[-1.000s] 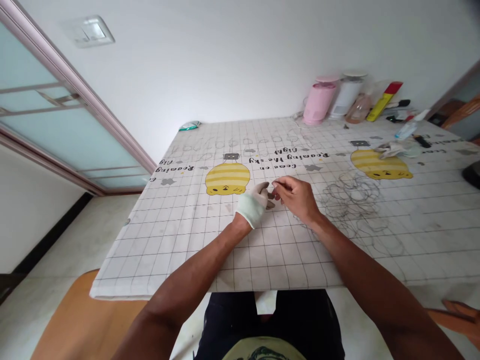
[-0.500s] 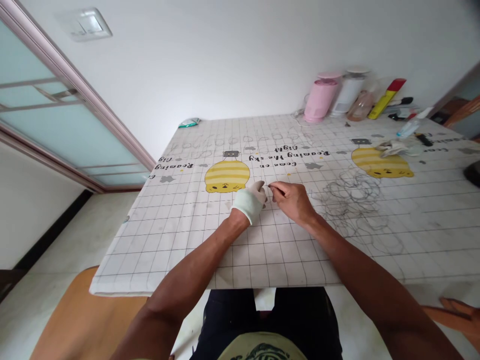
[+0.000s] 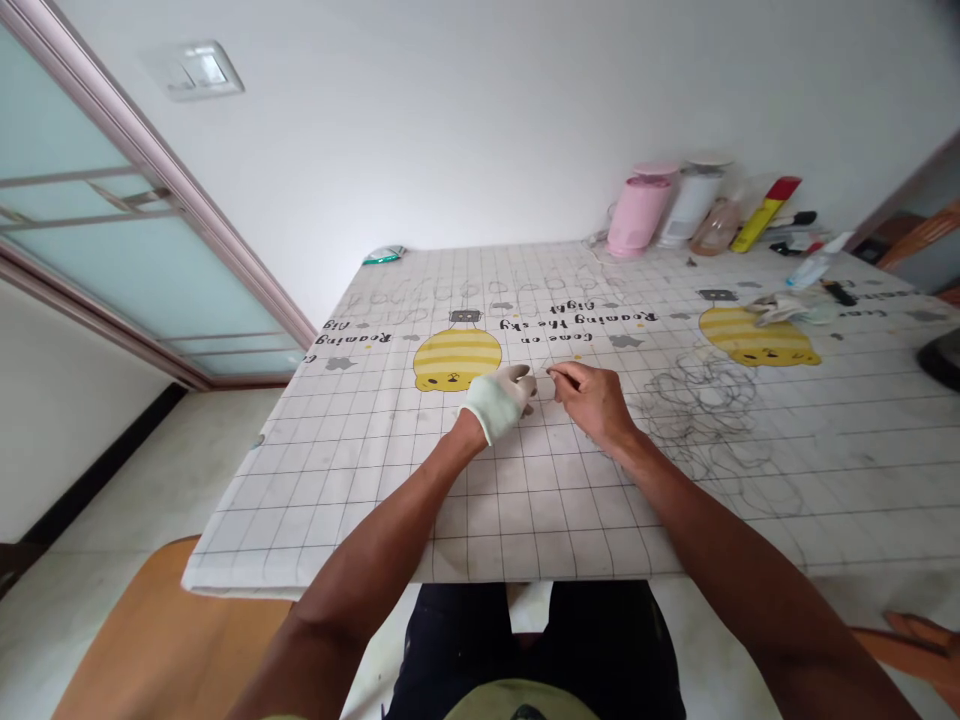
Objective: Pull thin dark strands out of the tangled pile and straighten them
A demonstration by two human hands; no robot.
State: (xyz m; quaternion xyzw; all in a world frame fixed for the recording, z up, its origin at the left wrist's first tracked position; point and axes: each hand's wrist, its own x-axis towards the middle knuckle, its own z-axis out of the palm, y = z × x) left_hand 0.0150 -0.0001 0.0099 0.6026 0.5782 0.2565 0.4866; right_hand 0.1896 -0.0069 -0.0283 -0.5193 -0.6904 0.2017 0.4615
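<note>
My left hand (image 3: 501,400), in a pale glove, hovers over the table's middle beside a printed yellow bear balloon. Its fingers are bent but apart, and I see nothing held in them. Just to the right, my bare right hand (image 3: 592,398) pinches a very thin dark strand between thumb and forefinger; only a faint bit shows at the fingertips. The two hands do not touch. Right of my right hand lies a loose heap of thin dark loops (image 3: 701,395). Fainter, similar loops (image 3: 450,290) lie in a row toward the back of the table.
A grid-patterned cloth (image 3: 360,500) covers the table. At the back right stand a pink cylinder (image 3: 637,215), a white one (image 3: 688,208), a bottle (image 3: 716,228) and a yellow-red can (image 3: 765,215). A crumpled glove (image 3: 787,305) and a spray bottle (image 3: 817,262) lie nearer. A green packet (image 3: 384,255) lies back left.
My hands have drawn slightly apart, and the gap between their fingertips is wider. The left fingers look more spread. The view has shifted a little; the loops lie as before.
</note>
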